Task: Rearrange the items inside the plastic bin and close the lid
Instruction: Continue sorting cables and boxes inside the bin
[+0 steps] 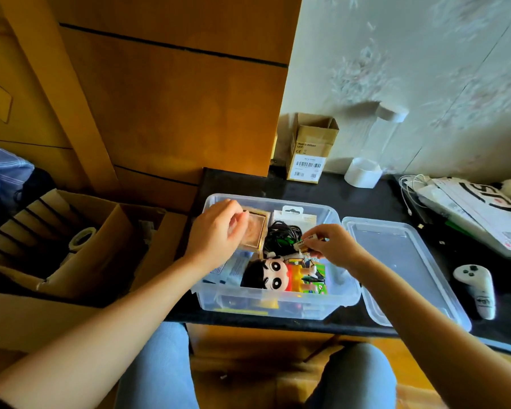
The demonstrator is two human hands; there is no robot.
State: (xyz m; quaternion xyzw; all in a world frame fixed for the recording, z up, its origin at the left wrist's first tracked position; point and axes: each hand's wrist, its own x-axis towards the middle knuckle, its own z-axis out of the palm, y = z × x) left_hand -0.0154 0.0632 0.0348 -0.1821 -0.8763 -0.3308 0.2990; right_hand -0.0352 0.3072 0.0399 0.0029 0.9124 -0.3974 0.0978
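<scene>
On dark counter [366, 202], reaching into bin [278, 302], lid [401, 261] lying beside: left hand [216, 231] gripping wooden box [255, 231]; right hand [334, 246] fingers [313, 251] pinching batteries [304, 242].

One head-worn camera looks steeply down, close over the plastic bin [278, 302]. Its wide lens faces the wall beyond.

Black table [375, 202] carries plastic bin [278, 305], lid [401, 261], cardboard box [310, 149], white controller [478, 290], papers [469, 211].
</scene>
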